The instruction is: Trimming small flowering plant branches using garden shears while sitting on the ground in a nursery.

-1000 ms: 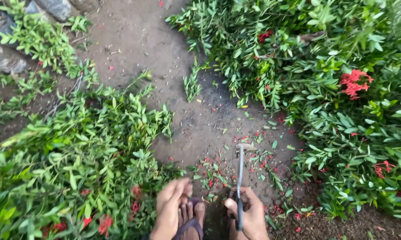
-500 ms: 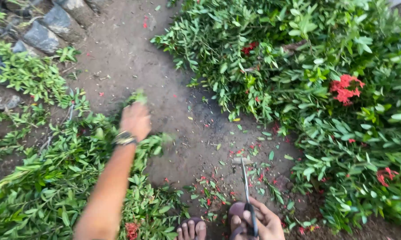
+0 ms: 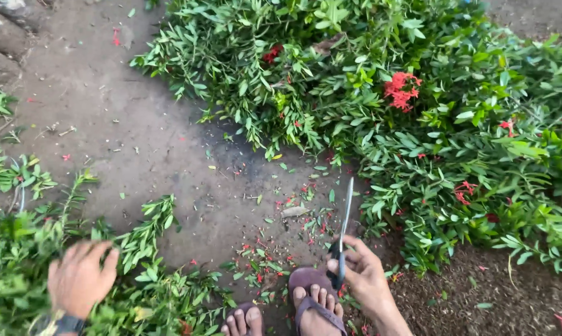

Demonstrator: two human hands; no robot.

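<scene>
cut branches (image 3: pixel 75 249) left | scissors (image 3: pixel 343 230) right of them | flowering heap (image 3: pixel 418 124) beyond
</scene>
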